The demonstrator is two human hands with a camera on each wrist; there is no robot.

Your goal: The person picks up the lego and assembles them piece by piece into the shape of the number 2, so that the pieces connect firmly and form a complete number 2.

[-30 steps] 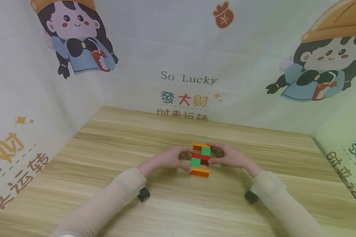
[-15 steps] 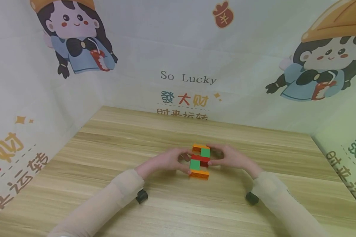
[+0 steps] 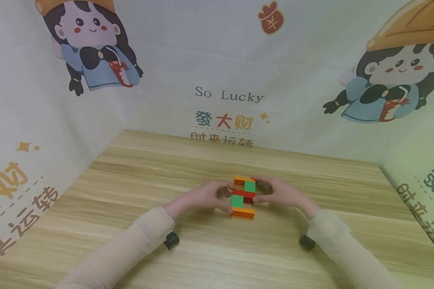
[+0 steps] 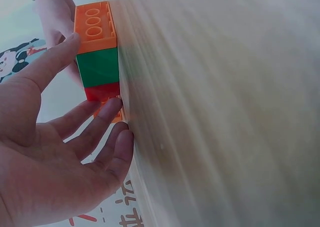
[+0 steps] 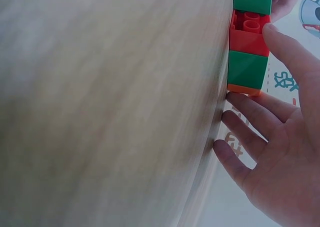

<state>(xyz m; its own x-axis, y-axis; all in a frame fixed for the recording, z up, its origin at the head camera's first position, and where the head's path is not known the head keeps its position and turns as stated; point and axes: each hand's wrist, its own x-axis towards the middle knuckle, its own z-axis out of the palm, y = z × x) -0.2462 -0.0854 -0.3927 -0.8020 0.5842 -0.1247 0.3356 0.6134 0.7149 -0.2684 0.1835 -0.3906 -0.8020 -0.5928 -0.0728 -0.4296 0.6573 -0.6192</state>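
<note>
A snake-shaped build of toy building bricks lies on the wooden table between both hands. From near to far in the head view come an orange brick (image 3: 243,214), a green brick (image 3: 237,202), a red brick (image 3: 243,194), another green brick (image 3: 250,186) and a far orange brick (image 3: 244,179). My left hand (image 3: 210,195) holds its left side, thumb at the near orange brick and fingertips at the red one. On the other side, my right hand (image 3: 281,192) holds it with the thumb on the red brick and fingers at the far orange brick.
The wooden table (image 3: 148,168) meets a printed cloth backdrop (image 3: 159,100) at its back and sides. Small black devices sit under the wrists, a left one (image 3: 171,240) and a right one (image 3: 307,242), close over the tabletop.
Both hands have shifted the brick build slightly nearer the person, mostly in the first half second. Their hold on it looks the same.
</note>
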